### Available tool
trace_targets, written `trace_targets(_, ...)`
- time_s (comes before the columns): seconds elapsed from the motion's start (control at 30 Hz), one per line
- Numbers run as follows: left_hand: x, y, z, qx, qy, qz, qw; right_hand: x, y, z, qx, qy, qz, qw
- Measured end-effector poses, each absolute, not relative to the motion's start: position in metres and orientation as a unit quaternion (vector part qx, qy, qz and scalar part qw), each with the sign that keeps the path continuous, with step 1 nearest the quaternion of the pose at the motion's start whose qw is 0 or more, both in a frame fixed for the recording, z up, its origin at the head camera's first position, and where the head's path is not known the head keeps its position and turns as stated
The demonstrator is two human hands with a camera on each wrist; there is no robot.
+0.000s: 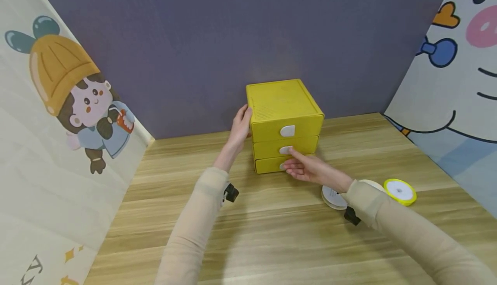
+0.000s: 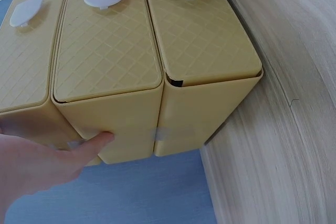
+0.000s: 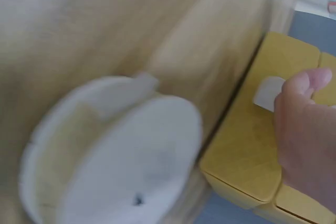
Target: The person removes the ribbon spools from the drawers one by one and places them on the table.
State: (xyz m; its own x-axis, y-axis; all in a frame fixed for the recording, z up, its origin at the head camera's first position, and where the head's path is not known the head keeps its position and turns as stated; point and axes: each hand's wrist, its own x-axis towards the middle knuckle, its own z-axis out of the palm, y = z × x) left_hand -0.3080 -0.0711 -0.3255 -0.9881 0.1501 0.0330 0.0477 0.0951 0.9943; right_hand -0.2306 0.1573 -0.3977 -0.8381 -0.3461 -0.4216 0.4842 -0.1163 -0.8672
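A yellow three-drawer storage box (image 1: 285,99) stands on the table against the back wall, with a white tab handle on each drawer. My left hand (image 1: 241,125) rests along the box's left side, its fingers fairly straight; in the left wrist view a finger lies on the side wall. In front of the lower drawers is my right hand (image 1: 310,168). Its thumb touches the middle handle (image 1: 285,150), and its fingers reach beside the bottom handle (image 1: 282,167), which they partly hide. All the drawers look pushed in.
A white spool (image 1: 334,197) lies near my right wrist, partly covered by the sleeve; its two discs show in the right wrist view. Farther right lies a yellow-rimmed spool (image 1: 400,191). Cartoon-printed panels flank the wooden table (image 1: 272,242).
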Motion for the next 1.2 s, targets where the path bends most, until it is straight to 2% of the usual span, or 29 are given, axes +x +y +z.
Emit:
trace_targets(0.2,-0.308,-0.071,-0.327,0.066,0.738,0.670,0.043,-0.223,0.159,-0.415,0.081,0.607,-0.727,0.310)
trace_targets(0.4,-0.308,-0.071,-0.329,0.063,0.739,0.669,0.050,-0.229,0.154,-0.431,0.101,0.598,-0.732,0.310)
trace_targets(0.73,-0.309,-0.070,-0.327,0.063,0.740,0.668,0.046,-0.236,0.148,-0.434,0.099,0.566,-0.765,0.291)
trace_targets(1.2,-0.308,-0.071,-0.326,0.062,0.742,0.666,0.049,-0.227,0.147,-0.433,0.088,0.586,-0.751,0.292)
